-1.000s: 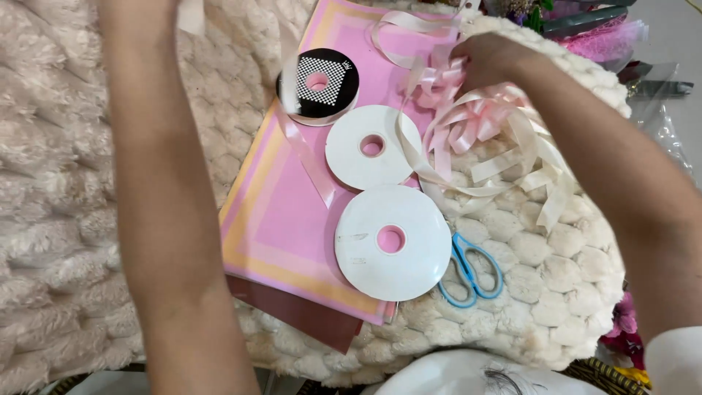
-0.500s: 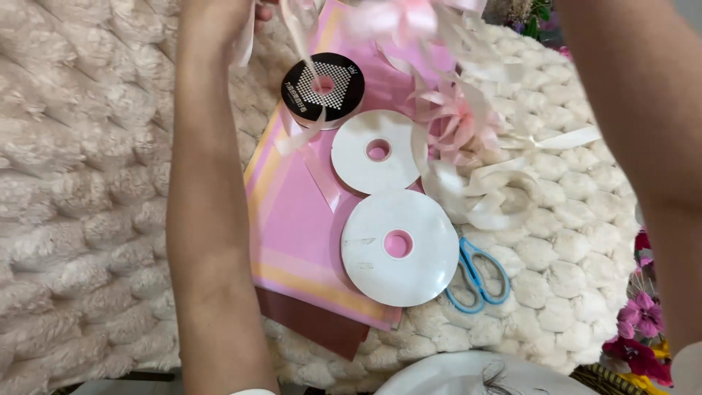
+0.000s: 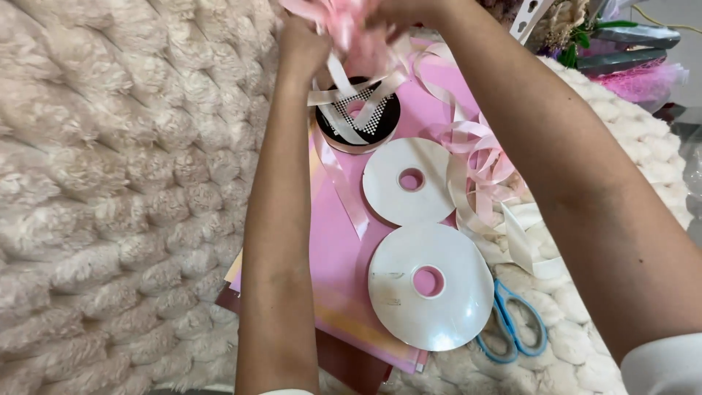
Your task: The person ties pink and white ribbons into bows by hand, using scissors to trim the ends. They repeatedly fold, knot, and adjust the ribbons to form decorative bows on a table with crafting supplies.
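Up at the far edge: both my hands were raised together over the fluffy cream blanket (image 3: 110, 183), partly cut off by the top of the view.
Left hand: my left hand (image 3: 303, 47) was closed around a bunch of pale pink ribbon (image 3: 344, 25), fingers curled tight on it.
Right hand: my right hand (image 3: 406, 11) met the same bunch from the other side; most of it was out of view, so I could not tell how far its fingers were closed.
Ribbon: loose cream and pink tails hung from the bunch, falling across the black checked spool (image 3: 358, 113) just beneath my hands.
Ribbon tangle: more looped ribbon (image 3: 482, 164) lay toward the blanket's right edge, touching the smaller white spool (image 3: 409, 181).
Spools: the larger white spool (image 3: 430, 285) sat just nearer to me, its rim overlapping the smaller one.
Paper: all three spools rested on pink wrapping sheets (image 3: 340, 249) spread over the middle of the blanket.
Scissors: blue-handled scissors (image 3: 512, 329) lay by the near right edge, blades tucked under the larger spool.
Far right corner: flowers and pink netting (image 3: 636, 77) sat beyond the blanket.
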